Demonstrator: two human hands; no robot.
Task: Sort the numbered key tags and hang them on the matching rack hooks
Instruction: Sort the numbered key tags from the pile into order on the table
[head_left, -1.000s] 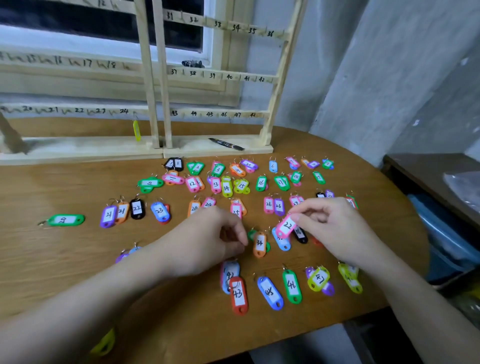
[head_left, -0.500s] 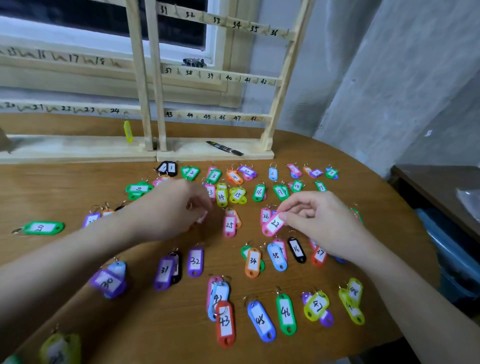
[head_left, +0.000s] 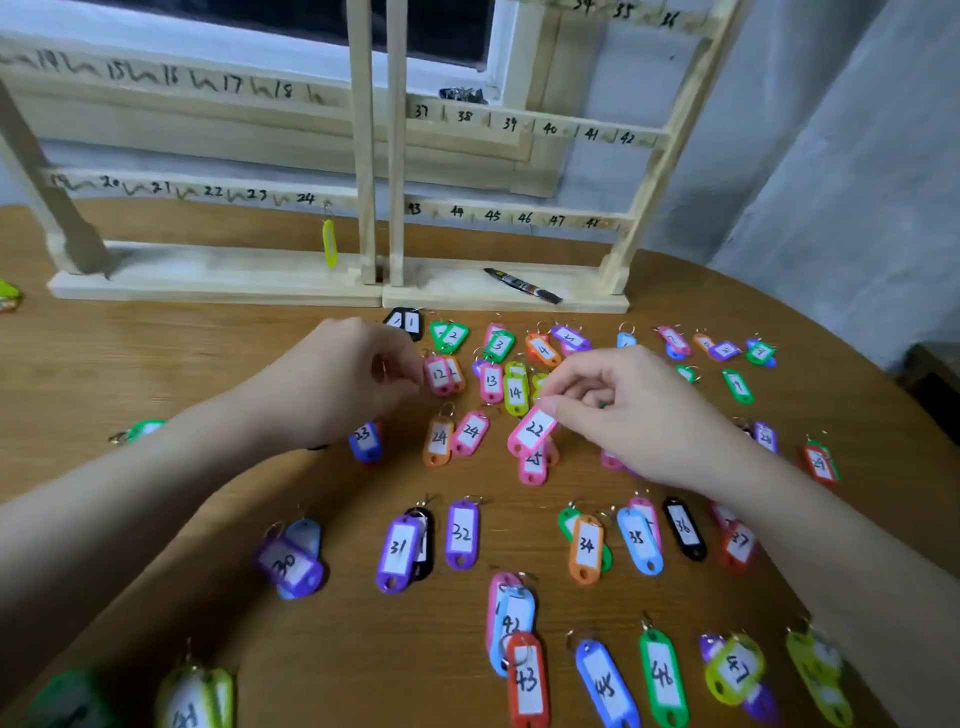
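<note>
Many coloured numbered key tags lie spread over the wooden table (head_left: 156, 338). My right hand (head_left: 623, 410) pinches a pink tag marked 22 (head_left: 532, 430) by its top end, lifted slightly above the table. My left hand (head_left: 343, 384) hovers with curled fingers beside the pink tag marked 12 (head_left: 440, 375); whether it holds something small cannot be seen. A blue tag marked 23 (head_left: 365, 440) lies just under that wrist. The wooden rack (head_left: 369, 156) with numbered hooks stands at the back; one yellow tag (head_left: 329, 243) hangs near hook 24.
A black marker (head_left: 522, 285) lies on the rack's base at the right. Tags 31, 32, 34 to 36 and 42 to 47 lie in rows toward the near edge. A grey wall rises to the right, a window behind the rack.
Both hands moved forward toward the rack, the right one carrying tag 22. The view has come closer to the table and tilted down.
</note>
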